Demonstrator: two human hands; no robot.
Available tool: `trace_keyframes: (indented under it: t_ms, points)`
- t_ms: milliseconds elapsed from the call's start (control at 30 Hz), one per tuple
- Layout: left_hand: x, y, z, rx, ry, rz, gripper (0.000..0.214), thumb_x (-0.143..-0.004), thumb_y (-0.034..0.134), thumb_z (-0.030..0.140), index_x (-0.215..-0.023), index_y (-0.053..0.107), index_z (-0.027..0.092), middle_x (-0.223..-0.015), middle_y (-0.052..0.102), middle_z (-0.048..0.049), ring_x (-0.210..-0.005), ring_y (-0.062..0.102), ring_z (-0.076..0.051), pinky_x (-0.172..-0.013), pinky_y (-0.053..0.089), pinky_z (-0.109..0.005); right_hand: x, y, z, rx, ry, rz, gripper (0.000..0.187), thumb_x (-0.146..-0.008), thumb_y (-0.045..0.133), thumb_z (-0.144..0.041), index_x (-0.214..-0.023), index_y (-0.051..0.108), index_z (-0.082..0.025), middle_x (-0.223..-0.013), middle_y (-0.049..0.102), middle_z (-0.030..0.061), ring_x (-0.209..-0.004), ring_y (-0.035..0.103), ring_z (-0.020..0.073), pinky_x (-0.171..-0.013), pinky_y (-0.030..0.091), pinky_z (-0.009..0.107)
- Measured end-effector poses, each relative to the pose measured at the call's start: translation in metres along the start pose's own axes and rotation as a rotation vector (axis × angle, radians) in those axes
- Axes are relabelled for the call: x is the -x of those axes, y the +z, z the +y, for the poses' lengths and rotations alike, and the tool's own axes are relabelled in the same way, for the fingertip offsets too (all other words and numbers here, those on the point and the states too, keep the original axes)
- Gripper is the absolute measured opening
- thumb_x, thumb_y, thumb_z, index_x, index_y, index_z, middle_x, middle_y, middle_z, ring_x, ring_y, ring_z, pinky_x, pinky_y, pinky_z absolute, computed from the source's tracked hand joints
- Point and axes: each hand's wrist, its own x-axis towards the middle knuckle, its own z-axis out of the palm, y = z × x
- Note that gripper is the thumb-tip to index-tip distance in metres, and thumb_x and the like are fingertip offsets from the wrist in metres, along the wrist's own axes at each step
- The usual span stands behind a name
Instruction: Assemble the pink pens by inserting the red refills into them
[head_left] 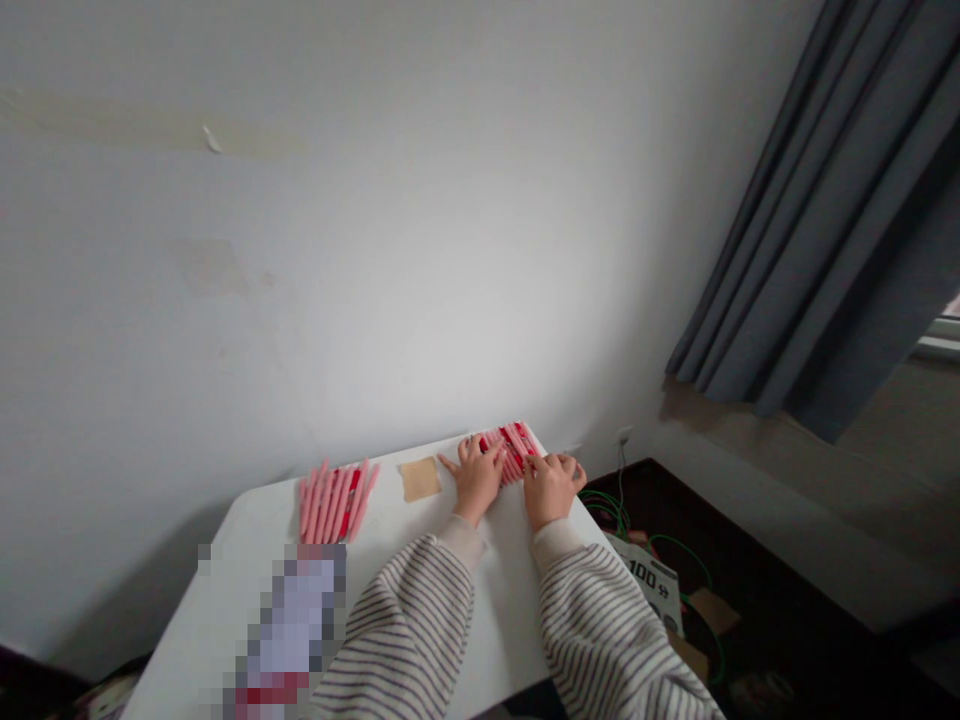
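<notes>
A row of slim pink pens (514, 440) with red parts lies at the far right corner of the white table (517, 620). My left hand (478, 480) is at the row's left side, thumb and forefinger closed on the pens and its outer fingers spread. At the right side, my right hand (553, 488) has bent fingers, with thumb and forefinger at the pens' near ends. My hands hide part of the row. Another group of pink pens (330, 502), one of them redder, lies side by side at the left, some of them slanted.
A tan square piece (420, 479) lies between the two pen groups. A blurred-out lilac item (292, 610) is at the table's left. The wall (420, 250) stands behind. Right of the table, green cables (611, 508) and a printed box (651, 580) are on the floor.
</notes>
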Motion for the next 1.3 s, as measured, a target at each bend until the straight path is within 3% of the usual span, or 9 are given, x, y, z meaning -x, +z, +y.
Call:
trace_keyframes:
  t_ms: [400, 667, 900, 1300]
  points:
    - [-0.001, -0.002, 0.001, 0.041, -0.025, 0.037, 0.038, -0.091, 0.034, 0.039, -0.121, 0.057, 0.038, -0.136, 0.049, -0.0041, -0.125, 0.038, -0.028, -0.105, 0.019, -0.068, 0.000, 0.001, -0.001, 0.020, 0.004, -0.074, 0.020, -0.084, 0.052, -0.028, -0.090, 0.071, -0.027, -0.092, 0.067, 0.0039, -0.101, 0.042, 0.0239, -0.096, 0.013, 0.046]
    - [0.004, -0.014, 0.001, -0.044, -0.055, 0.129, 0.037, -0.090, 0.038, 0.033, -0.117, 0.061, 0.027, -0.122, 0.057, -0.0095, -0.114, 0.046, -0.026, -0.104, 0.030, -0.054, 0.000, -0.004, -0.004, 0.029, 0.015, -0.094, 0.020, -0.082, 0.052, -0.029, -0.092, 0.071, -0.028, -0.094, 0.067, 0.0051, -0.102, 0.043, 0.0246, -0.096, 0.015, 0.046]
    - [0.021, -0.020, 0.001, -0.092, -0.107, 0.132, 0.037, -0.091, 0.035, 0.035, -0.115, 0.062, 0.026, -0.121, 0.058, -0.0095, -0.111, 0.050, -0.027, -0.106, 0.028, -0.057, 0.001, -0.002, -0.004, 0.024, 0.019, -0.093, 0.023, -0.082, 0.051, -0.027, -0.094, 0.070, -0.027, -0.095, 0.067, 0.0060, -0.103, 0.043, 0.0255, -0.096, 0.017, 0.047]
    - [0.033, -0.019, -0.006, 0.013, -0.054, 0.080, 0.036, -0.091, 0.036, 0.028, -0.119, 0.058, 0.027, -0.126, 0.057, -0.0089, -0.115, 0.051, -0.022, -0.111, 0.022, -0.056, 0.004, -0.001, -0.004, 0.014, 0.005, -0.087, 0.022, -0.082, 0.052, -0.027, -0.093, 0.070, -0.027, -0.096, 0.067, 0.0053, -0.103, 0.043, 0.0250, -0.095, 0.018, 0.046]
